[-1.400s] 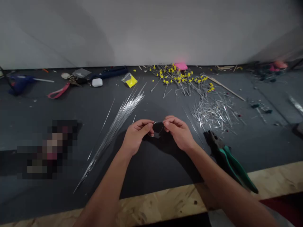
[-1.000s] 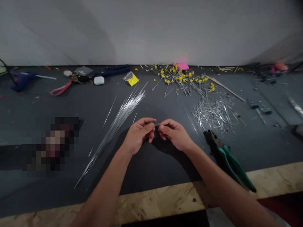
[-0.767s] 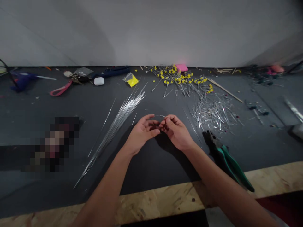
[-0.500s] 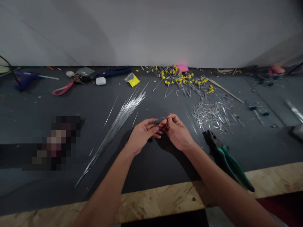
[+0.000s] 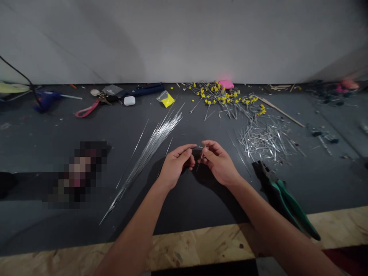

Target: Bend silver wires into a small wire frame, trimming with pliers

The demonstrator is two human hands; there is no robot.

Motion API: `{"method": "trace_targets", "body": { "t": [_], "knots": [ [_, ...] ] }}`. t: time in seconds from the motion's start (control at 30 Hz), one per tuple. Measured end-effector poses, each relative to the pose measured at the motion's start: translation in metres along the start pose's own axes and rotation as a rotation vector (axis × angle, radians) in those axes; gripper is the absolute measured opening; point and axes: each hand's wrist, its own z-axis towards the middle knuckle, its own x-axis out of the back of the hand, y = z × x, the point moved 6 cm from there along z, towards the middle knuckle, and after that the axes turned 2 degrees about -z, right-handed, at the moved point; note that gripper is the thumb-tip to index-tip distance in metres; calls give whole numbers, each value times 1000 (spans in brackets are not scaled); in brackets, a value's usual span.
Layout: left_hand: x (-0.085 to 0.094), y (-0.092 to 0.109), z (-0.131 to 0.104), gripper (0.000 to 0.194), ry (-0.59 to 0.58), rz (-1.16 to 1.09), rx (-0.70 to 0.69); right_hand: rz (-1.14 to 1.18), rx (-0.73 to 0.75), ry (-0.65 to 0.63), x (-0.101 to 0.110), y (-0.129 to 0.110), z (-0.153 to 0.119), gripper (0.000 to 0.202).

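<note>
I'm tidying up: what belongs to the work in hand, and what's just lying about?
Likely for the job: thin wire, between left hand and right hand; long wires; short wires; pliers.

Probably stray: keys; pink strap; white case.

A thin, silvery wire (image 5: 198,147), bent in a curve, spans the gap between the left hand (image 5: 176,163) and right hand (image 5: 218,161), pinched in both, one straight stretch slanting downward.

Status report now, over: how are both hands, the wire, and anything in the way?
Left hand, right hand: both holding thin curved wire. Exact shape unclear. Green-handled pliers at right, not blocking.
</note>
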Motion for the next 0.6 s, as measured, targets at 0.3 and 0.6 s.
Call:
{"method": "trace_targets", "body": {
  "t": [0.3,0.6],
  "knots": [
    [2,4,-1,32,42,-49,-86,40,-71,25,2,3,2,14],
    [-16,3,-8,43,-71,663,-349,217,-57,110,8,1,3,12]
  ]
}}
